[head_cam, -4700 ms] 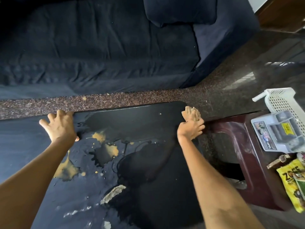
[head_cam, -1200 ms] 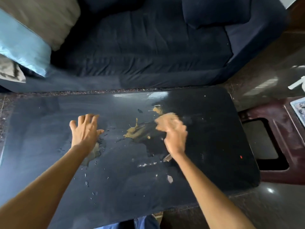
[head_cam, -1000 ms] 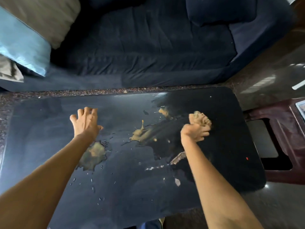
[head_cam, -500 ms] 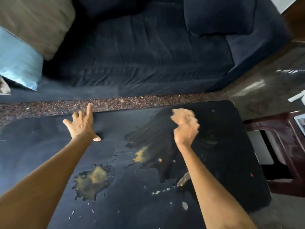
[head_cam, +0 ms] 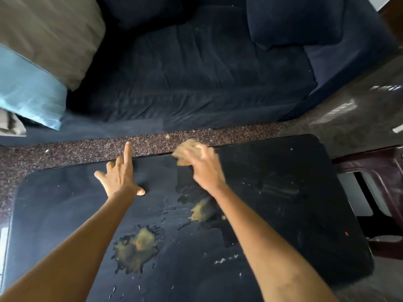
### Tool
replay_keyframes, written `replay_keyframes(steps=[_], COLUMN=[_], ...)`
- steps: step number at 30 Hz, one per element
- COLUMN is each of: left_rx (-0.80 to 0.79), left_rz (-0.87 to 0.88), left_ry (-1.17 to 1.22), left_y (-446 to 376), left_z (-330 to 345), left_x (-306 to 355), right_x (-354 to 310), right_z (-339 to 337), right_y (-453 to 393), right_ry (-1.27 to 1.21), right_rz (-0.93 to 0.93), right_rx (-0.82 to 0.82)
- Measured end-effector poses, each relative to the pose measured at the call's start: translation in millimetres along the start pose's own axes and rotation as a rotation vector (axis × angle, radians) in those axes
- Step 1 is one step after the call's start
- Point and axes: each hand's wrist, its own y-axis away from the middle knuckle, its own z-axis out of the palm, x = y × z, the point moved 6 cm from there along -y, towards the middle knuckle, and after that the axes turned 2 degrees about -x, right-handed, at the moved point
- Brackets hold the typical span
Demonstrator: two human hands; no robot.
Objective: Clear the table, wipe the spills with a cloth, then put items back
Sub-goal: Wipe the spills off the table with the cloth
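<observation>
A glossy black table (head_cam: 294, 203) fills the lower view. My right hand (head_cam: 205, 168) grips a bunched tan cloth (head_cam: 185, 151) at the table's far edge; both are motion-blurred. My left hand (head_cam: 121, 175) rests on the tabletop with spread, straight fingers, the index finger reaching past the far edge. A yellowish-brown spill (head_cam: 136, 250) lies near my left forearm. A smaller smeared spill (head_cam: 201, 211) sits beside my right wrist. White crumbs (head_cam: 224, 260) are scattered on the surface.
A dark blue sofa (head_cam: 196, 73) stands beyond a strip of speckled floor (head_cam: 65, 151). Blue and grey cushions (head_cam: 32, 83) lie at the left. A maroon plastic stool (head_cam: 383, 171) stands right of the table.
My right hand has swept the cloth from the middle spill out to the table's far edge. The left hand slid forward too. The central spill is smaller and more smeared.
</observation>
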Motion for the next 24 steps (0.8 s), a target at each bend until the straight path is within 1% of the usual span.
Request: replay_keyframes(steps=[1, 2, 3, 5, 6, 7, 8, 9, 10, 12, 14, 16, 17, 18, 19, 20, 22, 24], left_rx=[-0.006, -0.009, -0.008, -0.001, 0.0, -0.004, -0.006, -0.005, -0.003, 0.017, 0.047, 0.064, 0.08, 0.1, 0.121, 0.146, 0.185, 0.212], left_rz=[-0.003, -0.006, -0.006, -0.01, -0.009, -0.009, -0.006, -0.001, 0.005, 0.033, 0.083, 0.123, 0.133, 0.139, 0.148, 0.155, 0.173, 0.185], left_ry=[0.007, 0.02, 0.032, 0.045, 0.046, 0.052, 0.059, 0.075, 0.095, 0.129, 0.13, 0.11, 0.105, 0.105, 0.106, 0.113, 0.132, 0.158], left_y=[-0.3, 0.3, 0.3, 0.8, 0.1, 0.8, 0.8, 0.5, 0.2, 1.3, 5.4, 13.4, 17.0, 20.7, 25.6, 28.6, 36.1, 43.5], left_z=[0.7, 1.6, 2.7, 3.6, 3.4, 4.6, 4.9, 5.9, 6.7, 7.3, 6.9, 8.4, 9.4, 10.4, 12.5, 13.4, 16.9, 20.9], left_x=[-0.8, -1.5, -1.7, -2.6, -1.6, -3.6, -4.4, -5.3, -7.1, -10.7, -12.1, -11.3, -11.3, -11.4, -12.0, -13.1, -14.5, -15.3], right_x=[27.8, 55.9, 81.8, 116.5, 122.0, 113.5, 96.2, 72.5, 44.5, -11.4, -47.6, -50.9, -38.8, -17.1, 11.8, 45.8, 116.3, 162.5], right_z=[-6.3, -12.8, -20.3, -26.8, -25.3, -22.3, -16.9, -9.8, -2.4, 11.5, 20.4, 20.6, 14.9, 9.0, 3.1, -5.2, -22.3, -32.1], right_y=[3.0, 7.4, 13.3, 22.2, 24.4, 25.4, 25.7, 26.6, 28.3, 38.6, 54.1, 72.4, 82.7, 94.0, 108.4, 120.7, 154.6, 182.9], right_ry=[0.014, 0.025, 0.035, 0.041, 0.007, -0.025, -0.041, -0.042, -0.031, -0.037, -0.016, 0.012, 0.029, 0.043, 0.06, 0.085, 0.127, 0.109], right_rz=[0.095, 0.231, 0.395, 0.731, 0.868, 0.94, 0.955, 0.914, 0.825, 0.591, 0.318, 0.006, -0.1, -0.129, -0.073, 0.053, 0.463, 0.865], right_rx=[0.027, 0.056, 0.08, 0.074, 0.06, 0.065, 0.083, 0.105, 0.137, 0.169, 0.125, 0.06, 0.058, 0.056, 0.057, 0.072, 0.137, 0.171])
